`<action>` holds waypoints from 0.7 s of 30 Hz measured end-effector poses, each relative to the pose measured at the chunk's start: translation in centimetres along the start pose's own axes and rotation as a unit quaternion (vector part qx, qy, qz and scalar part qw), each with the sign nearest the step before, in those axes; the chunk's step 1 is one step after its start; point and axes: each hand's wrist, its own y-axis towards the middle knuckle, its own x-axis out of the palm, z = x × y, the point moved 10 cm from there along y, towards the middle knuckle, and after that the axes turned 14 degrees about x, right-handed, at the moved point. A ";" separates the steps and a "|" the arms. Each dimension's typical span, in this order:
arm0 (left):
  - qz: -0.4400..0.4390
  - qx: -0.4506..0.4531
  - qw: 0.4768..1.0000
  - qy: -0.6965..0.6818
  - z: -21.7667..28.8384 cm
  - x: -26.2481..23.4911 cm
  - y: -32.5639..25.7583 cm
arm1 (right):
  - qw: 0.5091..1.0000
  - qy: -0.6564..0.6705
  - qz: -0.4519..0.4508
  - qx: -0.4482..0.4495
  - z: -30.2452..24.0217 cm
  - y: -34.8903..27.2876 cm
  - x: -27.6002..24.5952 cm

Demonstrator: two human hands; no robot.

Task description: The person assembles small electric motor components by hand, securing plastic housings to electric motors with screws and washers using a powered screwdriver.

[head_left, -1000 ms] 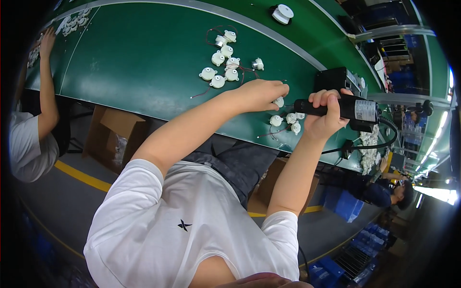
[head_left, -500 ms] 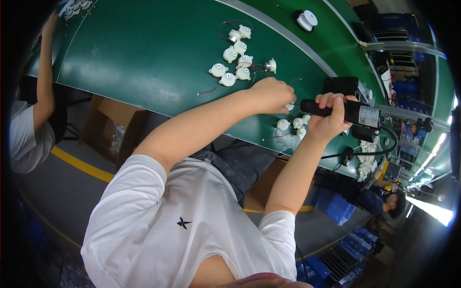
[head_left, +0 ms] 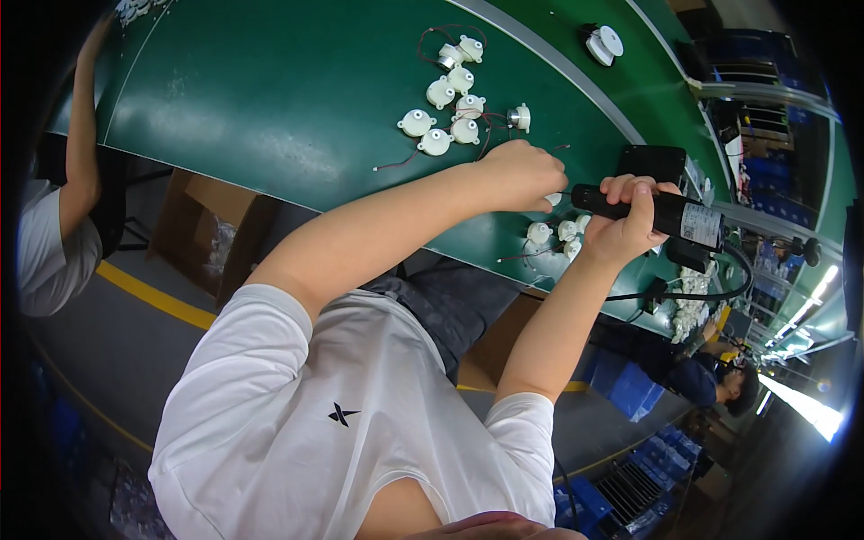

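My right hand (head_left: 632,220) is wrapped round a black electric screwdriver (head_left: 697,222), its bit pointing left toward my left hand. My left hand (head_left: 524,175) is closed on a small white geared motor (head_left: 553,199), mostly covered by the fingers; the bit's tip is close to it or touching, I cannot tell which. Just in front of my hands lies a small cluster of white motors (head_left: 539,233) with thin wires. Farther away on the green table (head_left: 270,108) is a larger group of similar round white motors (head_left: 436,141), some with red and black leads.
A black box (head_left: 650,162) stands beyond the screwdriver, whose black cable (head_left: 740,290) loops at the right. White small parts (head_left: 691,306) are heaped at the right edge. A white spool (head_left: 605,45) sits at the far side. Another person's arm (head_left: 83,135) reaches in at left.
The view has shifted slightly, so the table items appear a little to the right. My hands keep the same hold on motor and screwdriver.
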 end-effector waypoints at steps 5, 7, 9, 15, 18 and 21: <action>0.009 -0.009 1.000 0.003 -0.3 -0.1 0.1 | 1.000 -0.005 -0.013 0.003 0.3 0.0 0.4; 0.014 -0.011 1.000 0.000 -0.3 0.0 0.3 | 1.000 -0.009 -0.015 0.003 0.3 0.1 0.3; 0.006 -0.012 1.000 -0.011 0.0 0.3 1.0 | 0.999 -0.026 -0.027 -0.008 -0.3 0.0 0.1; 0.057 -0.038 0.996 -0.061 -0.4 -0.8 0.3 | 0.998 -0.019 -0.051 0.027 0.1 0.3 1.4; 0.046 -0.009 0.999 0.010 0.2 -0.6 -0.5 | 0.999 0.003 0.005 -0.041 -3.9 -0.2 -2.2; 0.050 0.041 0.997 0.049 1.2 0.4 -0.1 | 0.985 0.002 0.120 -0.125 -9.5 -0.6 -9.7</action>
